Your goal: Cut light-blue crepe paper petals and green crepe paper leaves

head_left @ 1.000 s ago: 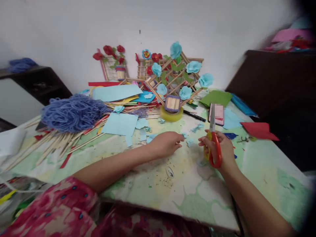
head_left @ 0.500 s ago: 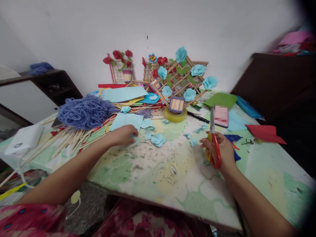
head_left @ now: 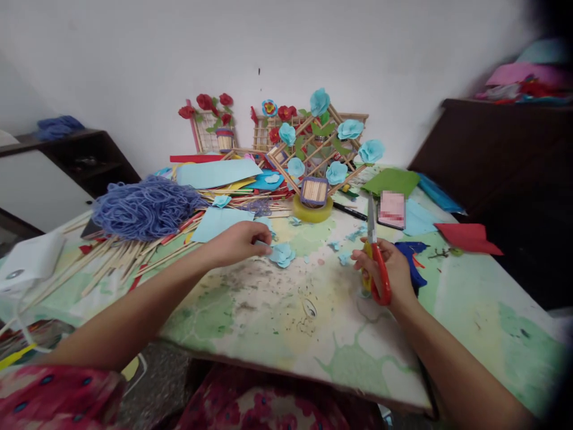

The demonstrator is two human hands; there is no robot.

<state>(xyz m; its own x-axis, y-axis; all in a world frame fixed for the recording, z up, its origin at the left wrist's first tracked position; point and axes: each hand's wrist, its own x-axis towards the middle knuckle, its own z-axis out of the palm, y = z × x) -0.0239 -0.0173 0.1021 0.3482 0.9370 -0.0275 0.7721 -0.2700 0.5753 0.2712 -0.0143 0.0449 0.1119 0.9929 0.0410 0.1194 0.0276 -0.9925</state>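
My left hand (head_left: pixel 246 242) reaches over the table with its fingers curled together. Its fingertips are at the left edge of a loose light-blue paper flower (head_left: pixel 283 255); anything between them is hidden. Scissors (head_left: pixel 378 272) with red and yellow handles are held in my right hand (head_left: pixel 388 269), their blades together and pointing away from me. Just beyond my left wrist lies a light-blue paper sheet (head_left: pixel 219 224). Blue paper scraps (head_left: pixel 344 258) are scattered between my hands. A blue glue gun (head_left: pixel 412 260) rests beside my right hand, partly covered by it.
A stick lattice (head_left: pixel 331 158) with blue paper flowers stands behind a yellow tape roll (head_left: pixel 312 209). Purple yarn (head_left: pixel 145 206) and wooden sticks (head_left: pixel 116 263) spread at left. A phone (head_left: pixel 391 210), green paper (head_left: pixel 389 181) and red paper (head_left: pixel 468 237) lie at right.
My left hand has moved right, from beside the blue sheet to the loose paper flower. My right hand still holds the scissors in much the same place. The whole view has shifted slightly.
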